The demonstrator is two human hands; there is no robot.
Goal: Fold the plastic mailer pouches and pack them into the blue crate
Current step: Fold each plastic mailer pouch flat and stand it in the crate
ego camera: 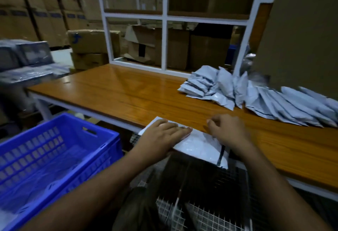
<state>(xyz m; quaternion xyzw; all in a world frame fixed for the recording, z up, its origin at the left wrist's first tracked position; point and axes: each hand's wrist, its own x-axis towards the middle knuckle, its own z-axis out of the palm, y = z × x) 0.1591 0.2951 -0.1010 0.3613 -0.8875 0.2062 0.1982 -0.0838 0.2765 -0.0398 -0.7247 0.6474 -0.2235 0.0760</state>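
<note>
Head view: both hands are working one white mailer pouch [199,144] that is lying at the near edge of the tabletop [128,91], its near end hanging over the edge. The left hand [164,132] is pressing flat on the pouch's left part, fingers straight and together, holding nothing. The right hand [226,130] is resting on the pouch's far right edge with fingers curled under — whether it is pinching the plastic I cannot tell.

To do the fold well, the flat hand should probably be pinning the pouch while the other is bringing the flap over squarely, then running along the crease so trapped air is not springing it open.

The blue crate [102,139] is standing just left of the left hand, below tabletop level, with clear plastic seemingly lying inside. The pile of unfolded pouches [256,95] is waiting beyond the right hand — well apart from it. Cardboard boxes [95,48] and a white frame [164,22] are standing farther off. Nothing appears to be blocking the path to the crate.
</note>
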